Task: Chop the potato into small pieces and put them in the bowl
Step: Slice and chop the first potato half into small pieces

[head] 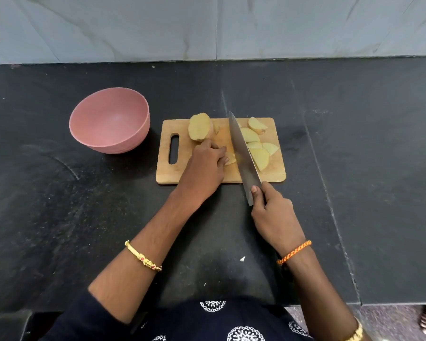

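Observation:
A wooden cutting board [202,177] lies on the black counter. A potato half [199,127] stands at the board's far left, cut face toward me. Several pale slices [260,157] lie on the board's right side. My left hand [204,166] holds a small potato piece [230,158] down with curled fingers. My right hand [273,212] grips the handle of a large knife [241,148], whose blade lies across the board just right of that piece. The pink bowl [110,120] stands to the left of the board with nothing in it.
The black stone counter [342,168] runs to a grey tiled wall at the back and ends at a front edge near my body. A small white scrap [242,259] lies on the counter near my right wrist.

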A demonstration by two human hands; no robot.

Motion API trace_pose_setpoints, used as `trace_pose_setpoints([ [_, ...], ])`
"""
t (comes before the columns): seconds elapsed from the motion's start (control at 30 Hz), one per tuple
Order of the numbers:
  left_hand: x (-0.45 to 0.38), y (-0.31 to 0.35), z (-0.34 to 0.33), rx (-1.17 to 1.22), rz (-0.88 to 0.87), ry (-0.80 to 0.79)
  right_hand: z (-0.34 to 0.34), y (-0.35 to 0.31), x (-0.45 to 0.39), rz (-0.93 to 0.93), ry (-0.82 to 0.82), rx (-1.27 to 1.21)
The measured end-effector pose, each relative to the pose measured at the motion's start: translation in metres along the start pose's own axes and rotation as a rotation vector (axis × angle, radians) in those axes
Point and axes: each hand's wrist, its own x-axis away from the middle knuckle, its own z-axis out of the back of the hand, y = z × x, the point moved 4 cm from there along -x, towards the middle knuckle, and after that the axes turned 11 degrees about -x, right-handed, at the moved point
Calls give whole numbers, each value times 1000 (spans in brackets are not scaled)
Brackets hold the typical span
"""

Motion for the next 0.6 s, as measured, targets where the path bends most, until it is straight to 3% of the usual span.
trace_pose_setpoints([
  [0.43, 1, -4, -3, 112, 4, 70, -8, -15, -11, -10, 6, 30],
  [0.6, 2, -5, -5, 125, 5, 90, -15, -22, -11, -51, 21, 169],
])
